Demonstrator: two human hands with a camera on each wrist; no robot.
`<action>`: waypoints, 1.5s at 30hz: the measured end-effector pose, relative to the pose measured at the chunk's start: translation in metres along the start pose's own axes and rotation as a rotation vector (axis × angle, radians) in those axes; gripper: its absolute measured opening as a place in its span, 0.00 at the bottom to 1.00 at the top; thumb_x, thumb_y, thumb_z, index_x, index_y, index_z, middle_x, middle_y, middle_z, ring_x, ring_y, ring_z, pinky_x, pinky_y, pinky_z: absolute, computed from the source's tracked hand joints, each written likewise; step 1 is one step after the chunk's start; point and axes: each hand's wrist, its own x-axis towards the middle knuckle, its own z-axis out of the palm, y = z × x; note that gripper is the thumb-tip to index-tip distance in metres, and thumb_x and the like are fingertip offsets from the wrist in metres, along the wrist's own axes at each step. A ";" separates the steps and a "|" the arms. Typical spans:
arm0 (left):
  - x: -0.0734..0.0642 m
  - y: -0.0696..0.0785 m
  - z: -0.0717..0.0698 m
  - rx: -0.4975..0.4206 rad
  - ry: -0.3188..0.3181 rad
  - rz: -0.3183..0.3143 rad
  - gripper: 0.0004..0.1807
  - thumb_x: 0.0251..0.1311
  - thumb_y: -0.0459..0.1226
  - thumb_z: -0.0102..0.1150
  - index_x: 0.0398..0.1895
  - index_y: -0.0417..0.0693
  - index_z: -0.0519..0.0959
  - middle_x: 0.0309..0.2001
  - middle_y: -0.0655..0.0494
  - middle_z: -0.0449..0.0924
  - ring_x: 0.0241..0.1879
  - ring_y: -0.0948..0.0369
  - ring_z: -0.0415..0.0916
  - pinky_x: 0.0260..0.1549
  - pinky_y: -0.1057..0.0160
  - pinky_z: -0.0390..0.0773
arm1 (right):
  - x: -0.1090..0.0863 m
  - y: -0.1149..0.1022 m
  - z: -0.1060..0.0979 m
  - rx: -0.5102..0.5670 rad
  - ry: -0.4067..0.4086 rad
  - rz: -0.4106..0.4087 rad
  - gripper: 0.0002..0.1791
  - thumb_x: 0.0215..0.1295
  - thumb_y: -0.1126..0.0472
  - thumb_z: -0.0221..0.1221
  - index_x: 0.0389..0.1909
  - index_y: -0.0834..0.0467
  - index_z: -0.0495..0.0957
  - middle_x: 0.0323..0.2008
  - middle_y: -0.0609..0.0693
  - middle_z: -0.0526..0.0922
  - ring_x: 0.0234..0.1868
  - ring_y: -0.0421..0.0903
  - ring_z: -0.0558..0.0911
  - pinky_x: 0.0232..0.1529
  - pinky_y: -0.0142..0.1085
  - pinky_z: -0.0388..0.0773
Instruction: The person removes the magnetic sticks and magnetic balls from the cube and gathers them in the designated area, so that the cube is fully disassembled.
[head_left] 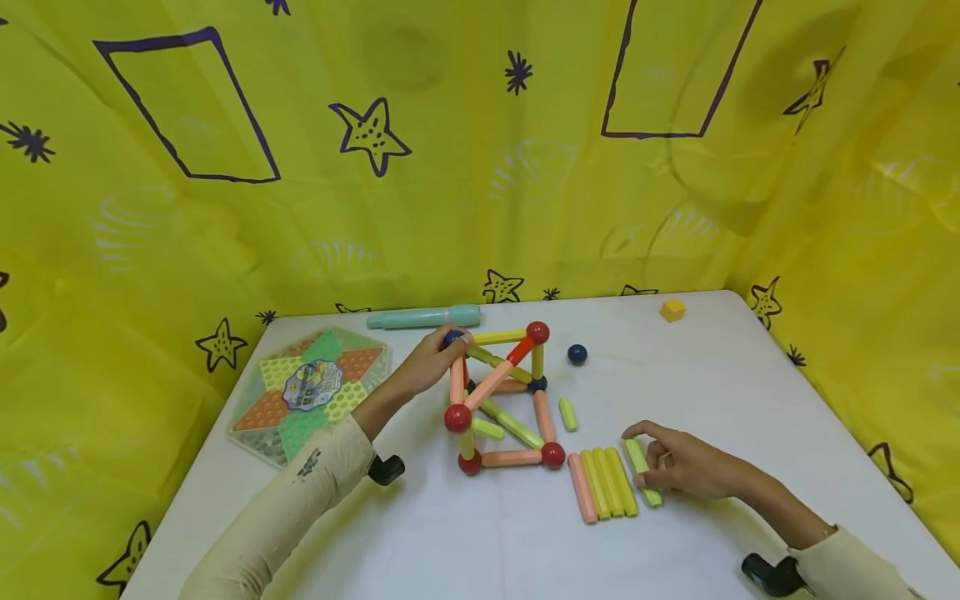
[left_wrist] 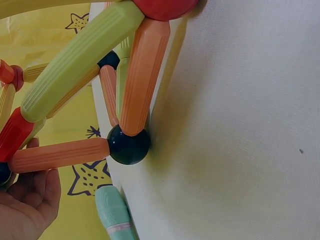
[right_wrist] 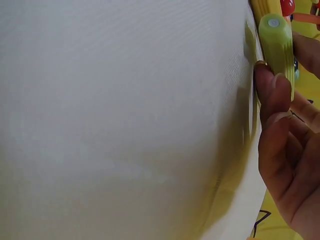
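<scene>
A cube-like frame of magnetic sticks and balls (head_left: pixel 512 457) stands mid-table, with red and dark blue balls at its corners and slanted sticks across its sides. My left hand (head_left: pixel 438 360) grips the dark blue ball (head_left: pixel 453 337) at its upper back left corner. In the left wrist view, that hand (left_wrist: pixel 31 202) curls beside an orange stick (left_wrist: pixel 60 154). My right hand (head_left: pixel 693 463) pinches a light green stick (head_left: pixel 636 457) between fingers and thumb, right of a row of yellow sticks (head_left: pixel 607 482) and one pink stick (head_left: pixel 582 487). In the right wrist view, the green stick's end (right_wrist: pixel 274 30) faces the camera.
A short green stick (head_left: pixel 567 414) and a loose dark blue ball (head_left: pixel 577 354) lie right of the frame. An orange-yellow cube (head_left: pixel 672 310) sits at the back right. At the left lies a hexagonal game board (head_left: pixel 255 442); a teal tube-shaped thing (head_left: pixel 420 317) lies along the back edge.
</scene>
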 end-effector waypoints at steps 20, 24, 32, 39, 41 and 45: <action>0.010 -0.023 0.004 -0.024 0.021 0.009 0.21 0.77 0.50 0.45 0.57 0.43 0.72 0.48 0.44 0.76 0.44 0.55 0.72 0.47 0.51 0.74 | 0.008 -0.003 0.003 -0.127 0.037 -0.025 0.24 0.67 0.51 0.64 0.57 0.60 0.74 0.32 0.44 0.77 0.30 0.34 0.72 0.31 0.29 0.69; 0.009 -0.020 0.005 -0.025 0.020 0.011 0.20 0.77 0.49 0.45 0.57 0.43 0.72 0.48 0.45 0.76 0.44 0.55 0.72 0.46 0.52 0.74 | 0.008 -0.004 0.002 -0.140 0.057 -0.018 0.23 0.67 0.51 0.64 0.57 0.59 0.74 0.33 0.44 0.77 0.31 0.34 0.72 0.31 0.29 0.69; 0.009 -0.020 0.005 -0.025 0.008 0.031 0.21 0.78 0.48 0.44 0.58 0.41 0.73 0.48 0.44 0.76 0.44 0.56 0.72 0.47 0.53 0.74 | 0.012 -0.023 -0.009 -0.125 0.152 -0.035 0.20 0.71 0.56 0.62 0.57 0.64 0.75 0.36 0.48 0.79 0.21 0.36 0.74 0.24 0.31 0.74; 0.010 -0.022 0.003 -0.014 0.019 0.037 0.21 0.78 0.49 0.44 0.57 0.42 0.73 0.46 0.46 0.75 0.43 0.56 0.71 0.43 0.58 0.72 | 0.050 -0.067 0.003 -0.149 0.167 -0.130 0.18 0.72 0.55 0.60 0.55 0.63 0.77 0.39 0.46 0.82 0.34 0.43 0.78 0.34 0.32 0.78; 0.010 -0.023 0.003 -0.024 0.020 0.030 0.21 0.78 0.49 0.44 0.58 0.42 0.73 0.47 0.45 0.76 0.44 0.55 0.72 0.46 0.55 0.73 | 0.065 -0.079 0.013 -0.124 0.135 -0.155 0.17 0.72 0.56 0.59 0.55 0.62 0.77 0.40 0.47 0.82 0.35 0.45 0.79 0.35 0.33 0.79; 0.009 -0.022 0.003 -0.035 0.018 0.025 0.23 0.78 0.50 0.44 0.59 0.42 0.72 0.50 0.43 0.77 0.46 0.54 0.73 0.51 0.49 0.74 | 0.095 -0.100 0.036 -0.059 0.071 -0.223 0.16 0.71 0.58 0.60 0.56 0.61 0.77 0.45 0.48 0.83 0.41 0.45 0.80 0.41 0.35 0.81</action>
